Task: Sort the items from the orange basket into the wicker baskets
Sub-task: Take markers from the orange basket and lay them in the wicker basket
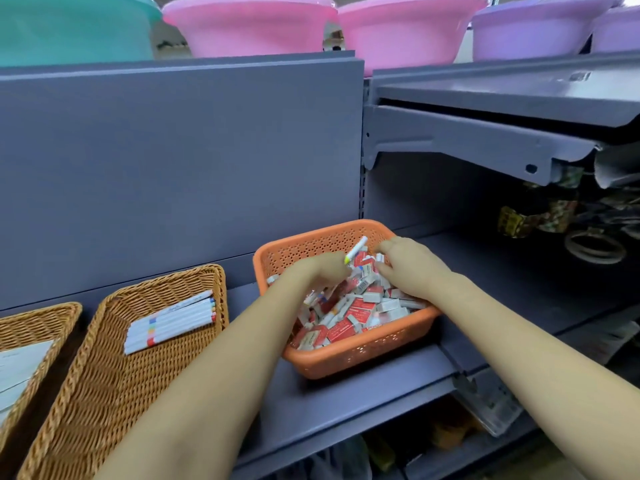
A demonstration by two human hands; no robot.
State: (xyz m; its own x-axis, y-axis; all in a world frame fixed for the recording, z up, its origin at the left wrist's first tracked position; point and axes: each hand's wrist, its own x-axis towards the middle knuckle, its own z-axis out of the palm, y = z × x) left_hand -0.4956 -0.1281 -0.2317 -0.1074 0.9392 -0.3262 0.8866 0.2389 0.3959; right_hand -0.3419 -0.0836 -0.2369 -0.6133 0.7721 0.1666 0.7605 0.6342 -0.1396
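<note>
- Right now I have both hands down in the orange basket (pixel 346 362), which sits on the grey shelf (pixel 346 400) and is heaped with small red-and-white boxes (pixel 349 313).
- My left hand (pixel 318 271) is curled round a white pen with a yellow tip (pixel 356 249), which sticks up and away toward the basket's far wall.
- My right hand (pixel 405 268) rests on the boxes with its fingers bent into the pile; I cannot tell whether it pinches anything.
- Pens belong, I judge, in the nearer wicker basket (pixel 86 393), well to the left, where a neat row of white pens (pixel 169 322) already lies near its far end.
- A second wicker basket (pixel 41 320) at the far left holds what looks like pale paper or cards; its contents are too cut off to name.
- To do this step well, I would lift the pen straight up clear of the boxes, so none are dragged over the rim.
- I would then turn it to lie parallel with the row and set it beside the nearest pen, not drop it.
- Meanwhile the right hand could steady the pile.
</note>
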